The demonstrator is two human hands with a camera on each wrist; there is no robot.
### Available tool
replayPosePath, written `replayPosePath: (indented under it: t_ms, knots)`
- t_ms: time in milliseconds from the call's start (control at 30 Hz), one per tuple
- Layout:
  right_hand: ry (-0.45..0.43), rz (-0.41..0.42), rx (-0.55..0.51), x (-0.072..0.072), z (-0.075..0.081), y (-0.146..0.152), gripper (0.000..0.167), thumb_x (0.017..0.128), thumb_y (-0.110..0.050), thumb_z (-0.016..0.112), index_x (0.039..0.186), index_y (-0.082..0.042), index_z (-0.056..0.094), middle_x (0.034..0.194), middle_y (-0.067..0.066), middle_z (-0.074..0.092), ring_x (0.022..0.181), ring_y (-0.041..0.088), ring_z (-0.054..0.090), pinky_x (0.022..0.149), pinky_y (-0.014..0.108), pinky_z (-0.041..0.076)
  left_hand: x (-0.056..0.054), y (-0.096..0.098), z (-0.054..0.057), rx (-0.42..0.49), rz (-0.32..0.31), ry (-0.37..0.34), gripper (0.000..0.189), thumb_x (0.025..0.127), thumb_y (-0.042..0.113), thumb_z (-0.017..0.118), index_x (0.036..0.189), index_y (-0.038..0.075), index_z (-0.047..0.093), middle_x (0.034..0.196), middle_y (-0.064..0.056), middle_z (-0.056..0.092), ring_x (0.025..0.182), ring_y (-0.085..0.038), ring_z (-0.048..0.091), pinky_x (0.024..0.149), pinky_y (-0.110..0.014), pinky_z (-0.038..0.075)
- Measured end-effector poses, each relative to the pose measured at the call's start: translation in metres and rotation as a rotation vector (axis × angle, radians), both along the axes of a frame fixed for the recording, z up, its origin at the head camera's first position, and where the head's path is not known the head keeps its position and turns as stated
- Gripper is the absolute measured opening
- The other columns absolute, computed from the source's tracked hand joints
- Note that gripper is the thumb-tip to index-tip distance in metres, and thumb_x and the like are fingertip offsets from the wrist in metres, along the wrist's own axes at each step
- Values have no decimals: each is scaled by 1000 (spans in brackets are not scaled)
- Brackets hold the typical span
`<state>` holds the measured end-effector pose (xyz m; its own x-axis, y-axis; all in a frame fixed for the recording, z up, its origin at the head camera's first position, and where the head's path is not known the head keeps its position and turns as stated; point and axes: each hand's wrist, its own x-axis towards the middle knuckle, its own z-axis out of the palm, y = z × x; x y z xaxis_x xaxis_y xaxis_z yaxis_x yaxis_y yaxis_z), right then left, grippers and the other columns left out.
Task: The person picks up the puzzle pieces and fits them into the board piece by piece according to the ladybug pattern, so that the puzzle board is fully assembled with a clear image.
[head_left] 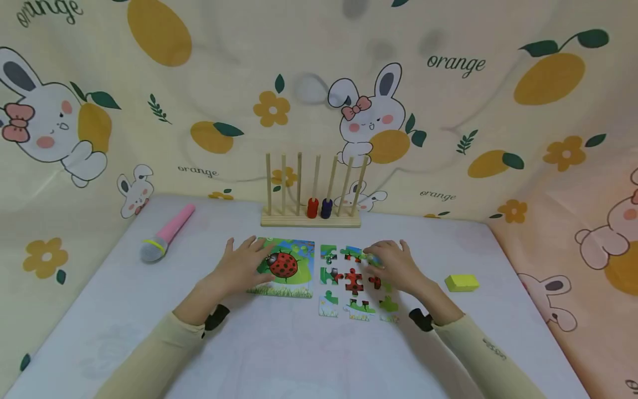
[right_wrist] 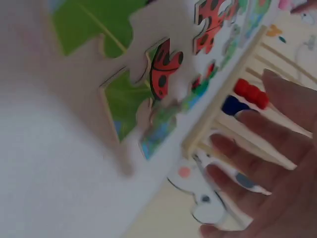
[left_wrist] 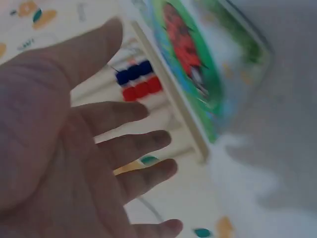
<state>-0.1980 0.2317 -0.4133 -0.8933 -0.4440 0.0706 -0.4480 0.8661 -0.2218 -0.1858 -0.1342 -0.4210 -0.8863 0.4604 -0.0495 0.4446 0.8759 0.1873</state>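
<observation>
My left hand (head_left: pixel 241 267) hovers with spread fingers over the left side of a ladybug picture board (head_left: pixel 298 277), covering part of it. In the left wrist view nothing lies in the palm, and the board shows beyond the fingertips. Right of the board, several loose jigsaw pieces are laid out in rows, among them a red ladybug-body piece (head_left: pixel 354 281) in the middle. Over the upper right pieces is my right hand (head_left: pixel 399 267), fingers apart and holding nothing. Seen from the right wrist, a green piece with a red ladybug part (right_wrist: pixel 131 94) lies on the table below that hand.
A wooden peg rack (head_left: pixel 310 220) with red beads (head_left: pixel 312 208) and dark blue beads (head_left: pixel 326 208) stands at the back. To the left lies a pink toy microphone (head_left: pixel 166 234). A yellow block (head_left: pixel 462 282) sits at the right. A printed cloth hangs behind the white table (head_left: pixel 279 354).
</observation>
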Motion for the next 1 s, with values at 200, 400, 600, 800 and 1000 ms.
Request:
replayPosePath:
  t_ms: [200, 400, 600, 800, 1000]
  knots:
    - [-170, 57, -125, -41, -8, -27, 33, 87, -18, 78, 116, -2, 71, 112, 12, 70, 112, 36, 58, 103, 72, 27, -9, -31, -19, 65, -1, -137, 86, 87, 49, 73, 152, 4, 39, 159, -22, 29, 148, -45, 17, 104, -80, 10]
    - [-229, 85, -38, -66, -12, -56, 39, 84, -20, 82, 117, -4, 70, 108, 10, 68, 104, 30, 61, 97, 70, 34, -10, -47, -33, 132, -45, -191, 92, 86, 49, 73, 154, 1, 33, 161, -22, 24, 149, -45, 9, 103, -81, 8]
    - [-247, 49, 34, -78, -19, -72, 43, 78, -23, 87, 115, -9, 71, 105, 8, 67, 103, 29, 58, 97, 64, 34, -8, -50, -39, 168, -51, -177, 92, 86, 53, 71, 156, 7, 32, 160, -26, 21, 147, -50, 8, 101, -83, 10]
    - [-279, 41, 39, -82, -21, -77, 39, 79, -19, 87, 113, -9, 71, 104, 6, 66, 105, 29, 55, 101, 63, 31, -10, -52, -38, 159, -33, -181, 90, 85, 55, 71, 155, 12, 35, 160, -29, 19, 147, -52, 5, 102, -82, 9]
    - [-293, 52, 27, -83, -23, -80, 38, 79, -19, 86, 111, -8, 69, 103, 5, 64, 105, 29, 54, 102, 63, 30, -11, -54, -38, 163, -23, -188, 91, 84, 55, 72, 155, 12, 36, 160, -29, 19, 147, -52, 3, 102, -82, 8]
